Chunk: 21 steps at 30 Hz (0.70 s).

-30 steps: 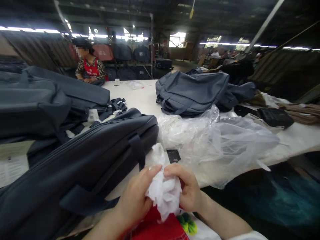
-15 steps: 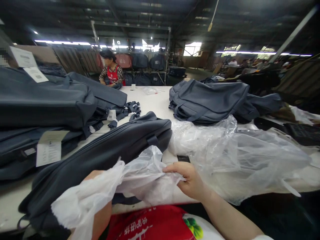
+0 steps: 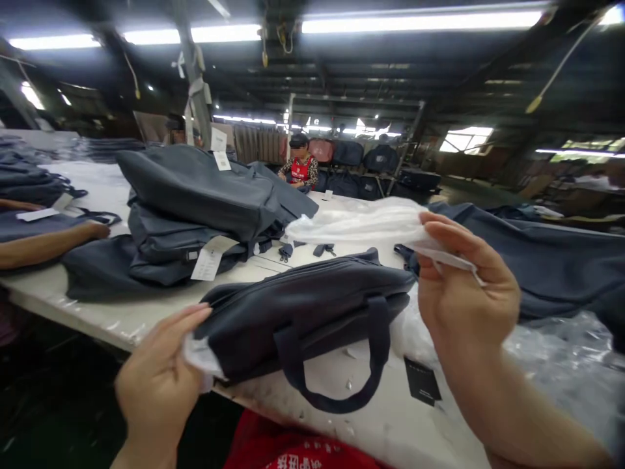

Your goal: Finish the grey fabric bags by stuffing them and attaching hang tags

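Note:
My right hand [image 3: 463, 293] is raised and pinches one edge of a white plastic bag [image 3: 361, 225], which stretches flat above a dark grey handbag [image 3: 303, 316]. My left hand [image 3: 156, 378] grips the bag's other end [image 3: 198, 355] at the handbag's near left corner. The handbag lies on the white table [image 3: 390, 423] with its carry handle [image 3: 332, 384] hanging toward me. A small black tag [image 3: 422, 381] lies on the table beside it.
A stack of grey bags with paper tags [image 3: 195, 208] stands at the left. Another person's arm [image 3: 49, 241] rests on the table's left end. A person in a red apron [image 3: 300, 169] works at the far end. Clear plastic [image 3: 576, 352] and more bags [image 3: 547, 260] lie right.
The crumpled white plastic has been pulled open and spread over the handbag; my hands moved apart, right up, left down. The view swung left and upward.

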Tool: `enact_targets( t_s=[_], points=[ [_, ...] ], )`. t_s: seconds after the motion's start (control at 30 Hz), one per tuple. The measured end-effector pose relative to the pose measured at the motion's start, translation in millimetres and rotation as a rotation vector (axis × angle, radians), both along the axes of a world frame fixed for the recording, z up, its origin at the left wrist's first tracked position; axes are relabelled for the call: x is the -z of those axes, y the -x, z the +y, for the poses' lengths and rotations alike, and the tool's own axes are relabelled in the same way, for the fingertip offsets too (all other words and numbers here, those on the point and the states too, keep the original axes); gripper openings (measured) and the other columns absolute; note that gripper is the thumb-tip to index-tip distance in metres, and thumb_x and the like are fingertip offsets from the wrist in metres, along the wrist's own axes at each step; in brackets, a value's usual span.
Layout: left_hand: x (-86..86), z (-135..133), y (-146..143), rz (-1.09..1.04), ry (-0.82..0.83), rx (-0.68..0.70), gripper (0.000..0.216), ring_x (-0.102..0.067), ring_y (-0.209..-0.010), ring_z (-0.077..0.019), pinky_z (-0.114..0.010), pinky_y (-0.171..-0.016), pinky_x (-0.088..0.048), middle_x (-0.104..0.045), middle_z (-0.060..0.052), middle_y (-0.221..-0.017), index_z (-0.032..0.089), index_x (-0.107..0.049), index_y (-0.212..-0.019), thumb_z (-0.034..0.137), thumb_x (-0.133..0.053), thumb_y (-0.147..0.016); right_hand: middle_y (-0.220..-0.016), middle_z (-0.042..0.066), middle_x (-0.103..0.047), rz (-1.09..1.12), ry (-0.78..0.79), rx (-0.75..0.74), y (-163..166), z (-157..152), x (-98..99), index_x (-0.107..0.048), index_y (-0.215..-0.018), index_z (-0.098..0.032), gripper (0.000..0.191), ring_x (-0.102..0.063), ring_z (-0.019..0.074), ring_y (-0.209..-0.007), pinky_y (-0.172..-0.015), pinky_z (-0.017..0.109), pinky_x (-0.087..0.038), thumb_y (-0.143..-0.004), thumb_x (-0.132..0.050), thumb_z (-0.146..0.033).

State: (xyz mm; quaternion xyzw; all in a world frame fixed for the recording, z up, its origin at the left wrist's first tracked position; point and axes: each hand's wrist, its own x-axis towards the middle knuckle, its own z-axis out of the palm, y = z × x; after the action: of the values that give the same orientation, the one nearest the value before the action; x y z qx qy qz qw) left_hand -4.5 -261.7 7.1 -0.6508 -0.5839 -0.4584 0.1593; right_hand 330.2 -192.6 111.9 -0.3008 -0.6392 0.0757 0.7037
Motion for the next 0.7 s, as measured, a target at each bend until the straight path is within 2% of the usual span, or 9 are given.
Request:
enact_targets(
  t_s=[0.07, 0.17, 0.23, 0.3, 0.4, 0.47, 0.53, 0.63, 0.7],
  points=[
    [-11.4, 6, -30, 0.066, 0.080, -0.001, 0.044, -0.063, -0.109, -0.0274, -0.040, -0.093, -0.052, -0.063, -0.006, -0.123, 0.018, -0.056, -0.127, 0.020, -0.045, -0.085, -0.131, 0.008, -0.058, -0.219, 0.027, -0.063, 24, 2, -13.8, -0.066, -0.117, -0.024, 0.028, -0.053, 0.0263, -0.125, -0.102, 0.043, -0.048, -0.090, -0.059, -0.026],
    [-7.0, 20, -60, 0.225, 0.102, -0.059, 0.047, -0.066, -0.098, -0.0322, -0.042, -0.081, -0.054, -0.067, -0.015, -0.113, 0.015, -0.059, -0.122, 0.041, -0.060, -0.083, -0.121, 0.010, -0.064, -0.570, 0.146, -0.357, 54, 5, -14.7, -0.067, -0.114, -0.021, 0.026, -0.061, 0.0223, -0.112, -0.097, 0.036, -0.052, -0.089, -0.062, -0.023],
    [5.3, 26, -66, 0.329, 0.026, -0.063, 0.036, -0.066, -0.092, -0.0320, -0.043, -0.081, -0.052, -0.070, -0.014, -0.101, 0.017, -0.064, -0.112, 0.039, -0.062, -0.084, -0.113, 0.009, -0.068, -0.768, 0.223, -0.549, 70, 12, -5.8, -0.069, -0.110, -0.019, 0.023, -0.065, 0.0193, -0.103, -0.093, 0.033, -0.053, -0.089, -0.058, -0.018],
    [18.3, 24, -65, 0.392, -0.045, -0.013, 0.022, -0.066, -0.087, -0.0284, -0.040, -0.079, -0.050, -0.071, -0.011, -0.092, 0.017, -0.067, -0.103, 0.029, -0.061, -0.086, -0.111, 0.009, -0.068, -0.960, 0.278, -0.644, 85, 24, 5.3, -0.069, -0.109, -0.017, 0.025, -0.065, 0.0177, -0.102, -0.094, 0.032, -0.053, -0.092, -0.052, -0.014],
    [28.2, 5, -62, 0.395, -0.085, 0.112, 0.012, -0.062, -0.068, -0.0196, -0.033, -0.062, -0.045, -0.068, -0.006, -0.077, 0.016, -0.067, -0.093, 0.019, -0.057, -0.087, -0.125, 0.013, -0.063, -1.199, 0.251, -0.591, 105, 51, 19.4, -0.065, -0.117, -0.013, 0.030, -0.060, 0.0199, -0.116, -0.104, 0.035, -0.046, -0.094, -0.046, -0.013],
    [26.3, -12, -64, 0.408, -0.149, 0.244, 0.013, -0.058, -0.059, -0.0162, -0.032, -0.052, -0.039, -0.066, -0.004, -0.073, 0.013, -0.067, -0.093, 0.015, -0.055, -0.087, -0.135, 0.016, -0.055, -1.311, 0.217, -0.511, 119, 73, 27.3, -0.061, -0.123, -0.009, 0.034, -0.053, 0.0220, -0.125, -0.111, 0.036, -0.040, -0.093, -0.047, -0.014],
    [20.7, -25, -68, 0.455, -0.259, 0.343, 0.014, -0.056, -0.055, -0.0132, -0.031, -0.047, -0.036, -0.066, -0.002, -0.071, 0.011, -0.067, -0.092, 0.009, -0.056, -0.084, -0.137, 0.019, -0.053, -1.409, 0.228, -0.478, 133, 93, 36.9, -0.059, -0.126, -0.006, 0.037, -0.051, 0.0231, -0.127, -0.112, 0.035, -0.038, -0.090, -0.051, -0.014],
    [14.5, -34, -73, 0.482, -0.362, 0.356, 0.012, -0.051, -0.047, -0.0093, -0.029, -0.041, -0.032, -0.064, 0.001, -0.064, 0.012, -0.068, -0.083, 0.004, -0.060, -0.078, -0.127, 0.017, -0.061, -1.463, 0.272, -0.494, 152, 112, 61.3, -0.062, -0.122, -0.008, 0.039, -0.058, 0.0245, -0.118, -0.106, 0.036, -0.043, -0.084, -0.057, -0.010],
    [14.6, -33, -73, 0.474, -0.356, 0.344, 0.013, -0.051, -0.045, -0.0089, -0.029, -0.040, -0.032, -0.064, 0.002, -0.064, 0.012, -0.068, -0.083, 0.004, -0.061, -0.077, -0.105, 0.013, -0.070, -1.395, 0.339, -0.479, 162, 114, 84.9, -0.071, -0.103, -0.011, 0.025, -0.066, 0.0235, -0.099, -0.092, 0.033, -0.052, -0.080, -0.061, -0.009]
  ],
)
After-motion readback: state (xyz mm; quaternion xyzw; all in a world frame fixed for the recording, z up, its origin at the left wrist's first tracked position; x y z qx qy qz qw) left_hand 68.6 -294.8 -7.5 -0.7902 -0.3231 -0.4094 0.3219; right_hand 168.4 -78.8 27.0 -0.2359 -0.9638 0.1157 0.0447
